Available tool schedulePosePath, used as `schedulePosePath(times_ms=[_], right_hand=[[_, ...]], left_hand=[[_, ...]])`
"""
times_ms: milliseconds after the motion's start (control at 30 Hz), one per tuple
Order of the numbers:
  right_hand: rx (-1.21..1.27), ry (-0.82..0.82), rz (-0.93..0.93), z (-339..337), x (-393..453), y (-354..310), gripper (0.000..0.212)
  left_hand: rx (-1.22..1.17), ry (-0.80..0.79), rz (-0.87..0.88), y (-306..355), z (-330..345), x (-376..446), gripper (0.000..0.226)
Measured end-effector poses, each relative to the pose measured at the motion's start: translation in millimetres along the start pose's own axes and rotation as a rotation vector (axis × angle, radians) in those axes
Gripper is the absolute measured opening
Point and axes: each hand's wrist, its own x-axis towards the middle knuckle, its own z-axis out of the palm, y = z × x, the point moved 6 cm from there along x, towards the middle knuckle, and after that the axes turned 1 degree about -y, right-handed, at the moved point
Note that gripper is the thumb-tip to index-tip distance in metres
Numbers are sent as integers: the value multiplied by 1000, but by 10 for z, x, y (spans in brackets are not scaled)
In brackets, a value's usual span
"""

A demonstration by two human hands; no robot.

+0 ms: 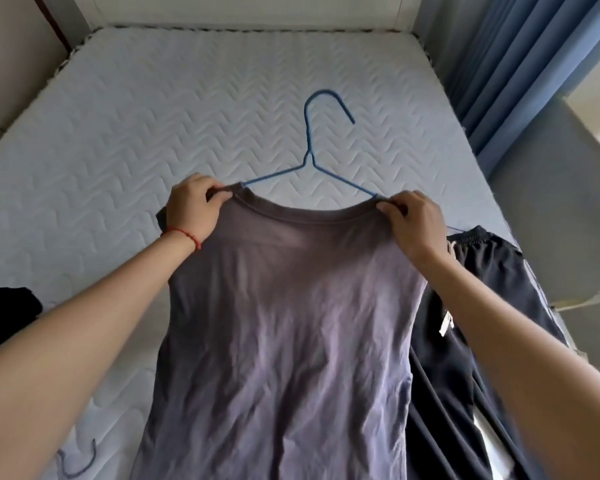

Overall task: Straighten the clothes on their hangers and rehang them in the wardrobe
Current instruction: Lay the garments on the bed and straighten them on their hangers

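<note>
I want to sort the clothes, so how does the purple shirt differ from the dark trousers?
The purple shirt is plain and greyish purple; the dark trousers are navy with white side stripes. The shirt is on a blue hanger, pinched by both hands; the trousers are untouched. Both lie on the mattress.

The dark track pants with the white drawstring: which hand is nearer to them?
Right. The right hand pinches the purple shirt's collar just beside the dark track pants; the left hand pinches the collar's far side, across the shirt.
</note>
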Motion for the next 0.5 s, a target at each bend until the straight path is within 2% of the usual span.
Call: schedulePosePath(times_ms=[300,400,500], right_hand=[[-64,-121,26,957,438,816,26],[-63,-109,51,1250,382,1066,30],[-17,-129,143,1358,207,1461,34]], left_hand=[[140,-71,-99,-522,1239,192,22],[149,-75,-199,-765,1495,111,25],[184,-139,-306,-890,1742,-147,37]])
